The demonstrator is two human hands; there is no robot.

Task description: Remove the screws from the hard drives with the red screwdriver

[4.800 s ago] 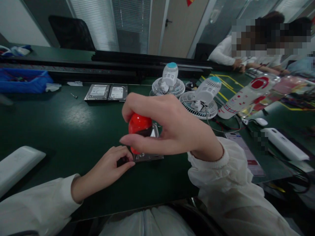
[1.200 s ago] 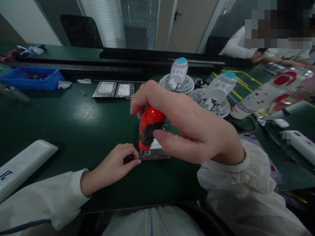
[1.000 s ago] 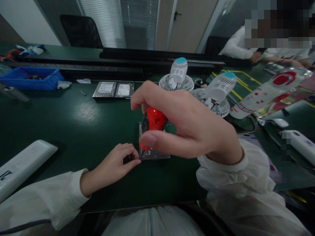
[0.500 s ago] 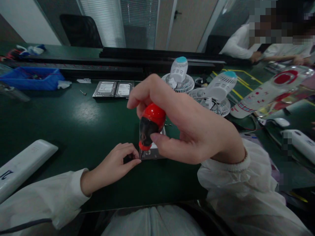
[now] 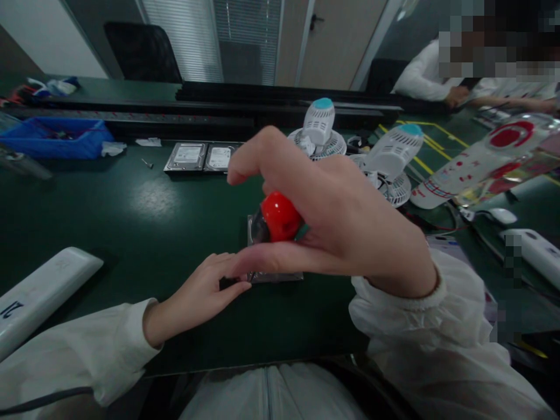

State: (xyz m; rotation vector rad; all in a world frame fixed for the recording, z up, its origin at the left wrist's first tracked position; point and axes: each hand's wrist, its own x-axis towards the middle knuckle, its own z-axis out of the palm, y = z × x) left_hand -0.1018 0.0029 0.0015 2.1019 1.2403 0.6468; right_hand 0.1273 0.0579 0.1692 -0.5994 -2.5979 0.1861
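My right hand point(image 5: 332, 210) is closed round a screwdriver point(image 5: 280, 216) with a stubby red-and-black handle, its red butt end facing up toward me. The thumb reaches left across the handle, over the tips of my left hand's fingers. Below the screwdriver lies a hard drive point(image 5: 289, 277), mostly covered by my right hand; the screwdriver's tip is hidden. My left hand point(image 5: 203, 291) rests on the table with thumb and fingers closed at the drive's near left corner.
Two more hard drives point(image 5: 188, 156) lie farther back. White fans point(image 5: 324, 125) stand behind my right hand, beside a large bottle point(image 5: 468, 166). A blue bin point(image 5: 61, 137) is at far left, a white oblong device point(image 5: 48, 291) nearer. A co-worker's arm point(image 5: 424, 76) shows at upper right.
My right hand has turned, its thumb swinging left across the handle. The screwdriver's butt has shifted slightly right and now faces me more. My left hand stays in place.
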